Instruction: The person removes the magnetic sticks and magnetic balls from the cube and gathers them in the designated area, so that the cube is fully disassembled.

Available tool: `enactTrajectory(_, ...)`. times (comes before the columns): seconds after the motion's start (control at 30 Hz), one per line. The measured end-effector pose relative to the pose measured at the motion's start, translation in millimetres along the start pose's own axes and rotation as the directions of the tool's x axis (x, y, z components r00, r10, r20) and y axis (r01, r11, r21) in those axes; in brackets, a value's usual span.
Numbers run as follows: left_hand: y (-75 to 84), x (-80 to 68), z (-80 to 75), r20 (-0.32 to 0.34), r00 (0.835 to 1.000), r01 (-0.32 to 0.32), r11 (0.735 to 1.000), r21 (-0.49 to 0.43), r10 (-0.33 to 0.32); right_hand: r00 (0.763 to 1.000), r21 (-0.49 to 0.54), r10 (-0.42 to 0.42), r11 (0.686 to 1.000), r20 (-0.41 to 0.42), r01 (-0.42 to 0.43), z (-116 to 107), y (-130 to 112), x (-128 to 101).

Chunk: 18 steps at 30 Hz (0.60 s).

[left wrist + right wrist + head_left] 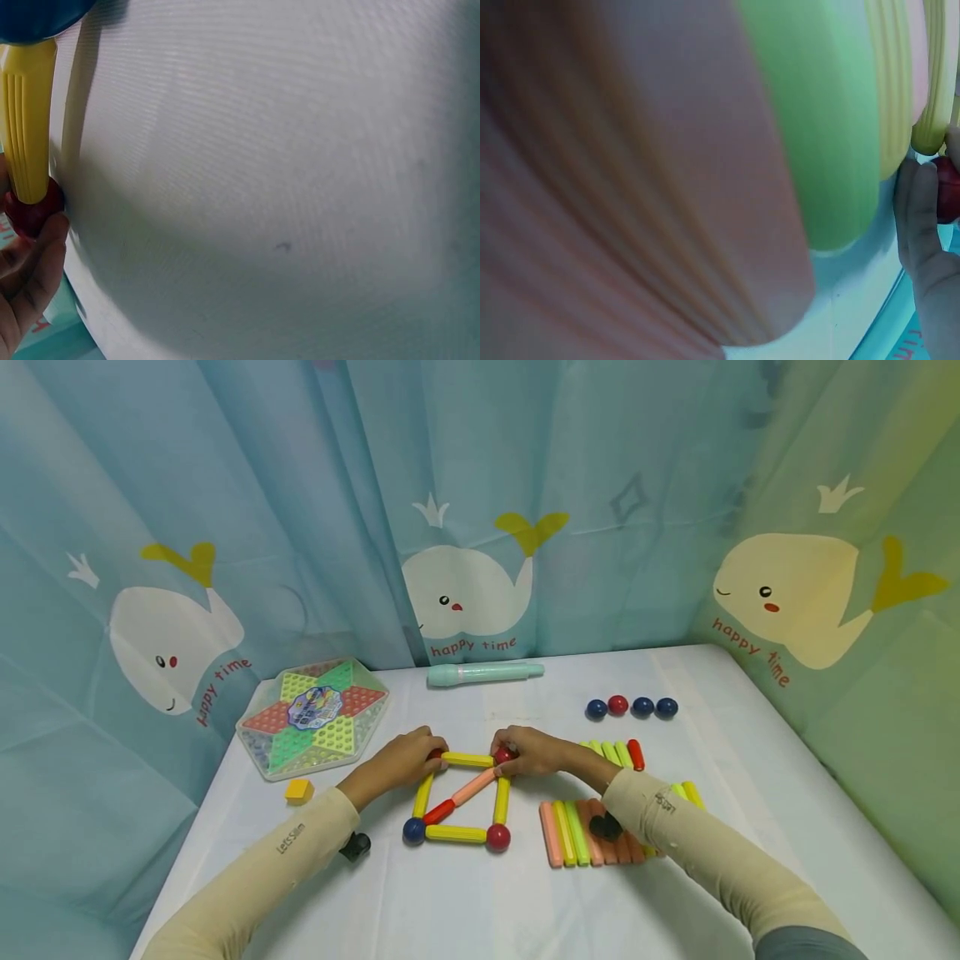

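A flat square of yellow rods (456, 834) lies on the table with a ball at each corner. Its lower left ball (413, 831) is blue and its lower right ball (498, 837) is red. Across it runs a diagonal made of a short red rod (439, 812) and a pink rod (474, 787). My left hand (405, 757) grips the red ball (34, 217) at the upper left corner, where a yellow rod (28, 120) meets it. At the upper right corner my right hand (536, 752) pinches another red ball (949, 191), partly covered by the fingers.
Right of the square lie rows of pink, yellow and green rods (577, 833), partly beneath my right forearm. Several loose balls (642, 707) stand behind them. A teal tube (486, 673), a star-patterned game board (315, 714) and a yellow block (298, 792) also lie on the table.
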<state>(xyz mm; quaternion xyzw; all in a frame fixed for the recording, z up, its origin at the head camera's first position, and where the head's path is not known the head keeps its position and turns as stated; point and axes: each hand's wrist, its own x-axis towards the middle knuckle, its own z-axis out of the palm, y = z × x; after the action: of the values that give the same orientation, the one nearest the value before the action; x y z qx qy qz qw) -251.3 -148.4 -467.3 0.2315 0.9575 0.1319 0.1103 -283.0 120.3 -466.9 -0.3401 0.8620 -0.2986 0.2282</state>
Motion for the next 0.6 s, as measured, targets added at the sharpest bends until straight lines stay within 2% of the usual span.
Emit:
enactTrajectory(0.2, -0.3, -0.1, 0.0, 0.007, 1.0, 0.012, 1.0, -0.008, -0.012, 0.999, 0.062, 0.003, 0.998, -0.034, -0.001, -6.2, -3.7, -3.0)
enactTrajectory(0.4, -0.2, -1.5, -0.4, -0.005, 1.0, 0.019, 1.0, -0.017, -0.019, 0.999, 0.113, 0.004, 0.994, -0.041, 0.0, -25.8, -10.7, -20.1)
enactTrajectory(0.5, -1.3, -1.8, 0.4, -0.02, 1.0, 0.018, 1.0, -0.015, -0.018, 0.995, 0.131, 0.019, 0.991, -0.094, -0.006, -39.7, -6.8, -36.7)
enactTrajectory(0.6, -3.0, -4.1, 0.7, -0.033, 0.999, 0.03, 0.999, -0.025, -0.03, 0.982, 0.139, 0.042, 0.99, -0.183, -0.016, -57.1, 5.7, -59.7)
